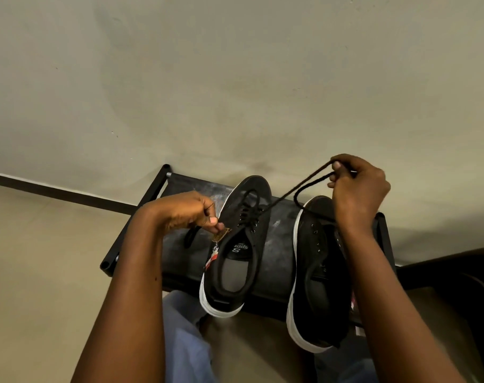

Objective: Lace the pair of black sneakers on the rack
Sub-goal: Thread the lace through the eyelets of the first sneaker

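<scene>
1. left sneaker (235, 244): black, white sole, on the rack (279, 244), toe toward the wall. lower eyelets crossed with lace; the top eyelets look bare. a tag (221, 234) hangs at its left side.
2. lace (288, 194): black cord, running from the left sneaker's eyelets up and right, looped near its far end.
3. right hand (357, 189): raised above the rack's right end, fingers curled, pinching the lace's loop; clenched on the cord.
4. left hand (191, 211): at the left sneaker's left side, thumb and fingers pinching the other lace end, whose slack lies on the rack.
5. right sneaker (318, 272): on the rack, right of the left sneaker, eyelets open; seemingly unlaced, though the forearm hides part.
6. step in hand, as judged: drawing slack through the left sneaker, midway up its eyelets.
7. next move, as judged: free a tip, aim it at the next bare eyelet, keep both ends even.
</scene>
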